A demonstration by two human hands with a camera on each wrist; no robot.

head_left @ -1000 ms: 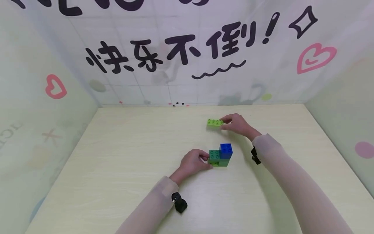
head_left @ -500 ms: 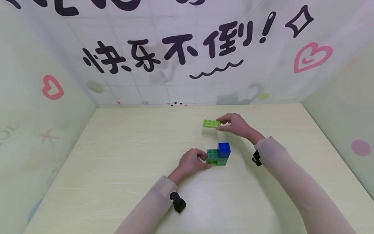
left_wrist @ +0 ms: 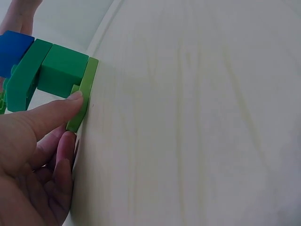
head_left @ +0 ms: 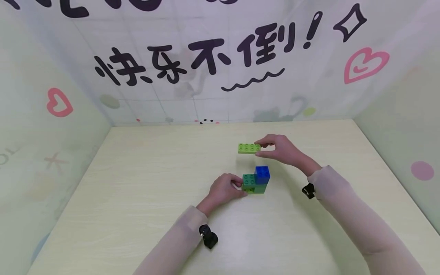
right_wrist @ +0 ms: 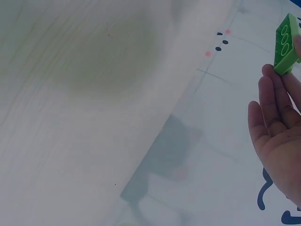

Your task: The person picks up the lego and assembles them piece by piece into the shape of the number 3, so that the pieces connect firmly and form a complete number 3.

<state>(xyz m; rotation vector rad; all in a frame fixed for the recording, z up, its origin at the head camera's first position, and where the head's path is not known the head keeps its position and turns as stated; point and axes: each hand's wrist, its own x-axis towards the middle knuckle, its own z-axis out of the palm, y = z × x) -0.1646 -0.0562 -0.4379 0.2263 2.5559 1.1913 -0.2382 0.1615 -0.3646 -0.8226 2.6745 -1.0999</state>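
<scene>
A small stack of building bricks stands on the table, with a blue brick [head_left: 262, 175] on top at its right. Below it lie a dark green brick [left_wrist: 30, 75], another green block [left_wrist: 63, 70] and a light green brick [left_wrist: 87, 87] at the bottom. My left hand [head_left: 225, 188] pinches the left end of that bottom brick between thumb and fingers. Beyond the stack and above the table, my right hand [head_left: 283, 150] pinches a lime green brick [head_left: 248, 148] by its right end, studs up. Its hollow underside shows in the right wrist view.
The pale wooden table [head_left: 144, 172] is bounded by a printed back curtain [head_left: 165, 103] and by side walls [head_left: 395, 126]. Black wrist cameras [head_left: 209, 236] sit on both sleeves. The right forearm spans the table's right side.
The right hand has lifted the lime green brick off the table, moved it slightly left, then brought it a little nearer the stack. The left hand keeps its hold.
</scene>
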